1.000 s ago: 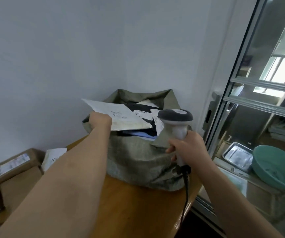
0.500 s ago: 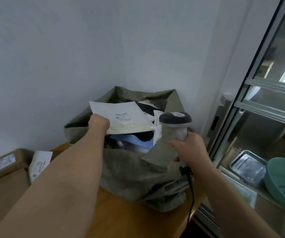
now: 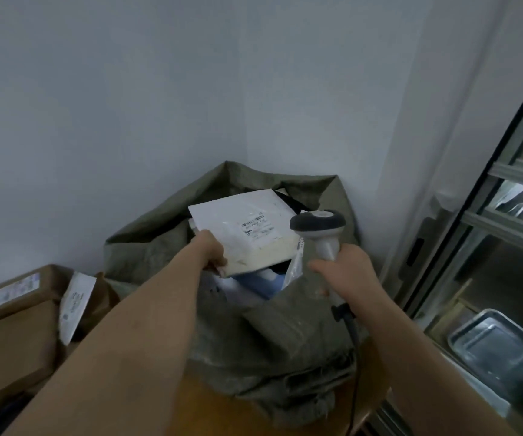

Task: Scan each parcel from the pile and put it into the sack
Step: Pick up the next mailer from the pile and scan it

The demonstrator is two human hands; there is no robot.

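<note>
Mid-frame, the left hand (image 3: 213,251) pinches the white parcel's (image 3: 247,229) near-left corner — flat, label up, directly over the sack's (image 3: 156,243) open mouth. The right hand (image 3: 346,269) (just right of it) grips the scanner (image 3: 320,229). Release likely drops it straight in.

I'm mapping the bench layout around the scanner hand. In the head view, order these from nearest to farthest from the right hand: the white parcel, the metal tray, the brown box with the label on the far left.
From the right hand:
1. White parcel, just to its left, over the sack.
2. Metal tray, lower right, behind the glass.
3. Brown box, far left in the pile.
</note>
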